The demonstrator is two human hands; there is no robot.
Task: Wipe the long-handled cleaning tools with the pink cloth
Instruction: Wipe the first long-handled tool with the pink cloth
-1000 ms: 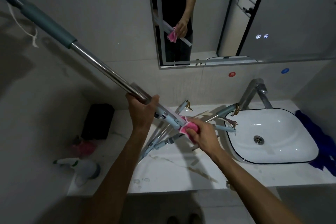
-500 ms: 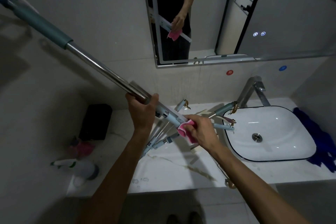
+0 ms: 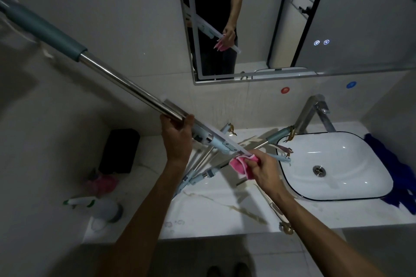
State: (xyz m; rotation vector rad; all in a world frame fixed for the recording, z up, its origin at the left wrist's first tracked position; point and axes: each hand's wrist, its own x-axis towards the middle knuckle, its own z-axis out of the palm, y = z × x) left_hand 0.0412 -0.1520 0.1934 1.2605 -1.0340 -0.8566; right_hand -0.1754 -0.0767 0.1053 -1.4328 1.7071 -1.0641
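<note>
While raised slantwise over the marble worktop [image 3: 213, 207], long-handled tool [image 3: 126, 83] clamped in left hand [image 3: 177, 139], grip wrapped round the steel shaft, right hand [image 3: 263, 168] grip pinching pink cloth [image 3: 239, 164] against the tool's lower end, more tools [image 3: 202, 164] lying crossed beneath, beside white basin [image 3: 337, 164].

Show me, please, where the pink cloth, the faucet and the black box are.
pink cloth [image 3: 240, 164]: head view, on its bunched fold.
faucet [image 3: 311, 109]: head view, on its slanted neck.
black box [image 3: 119, 150]: head view, on its front face.
</note>
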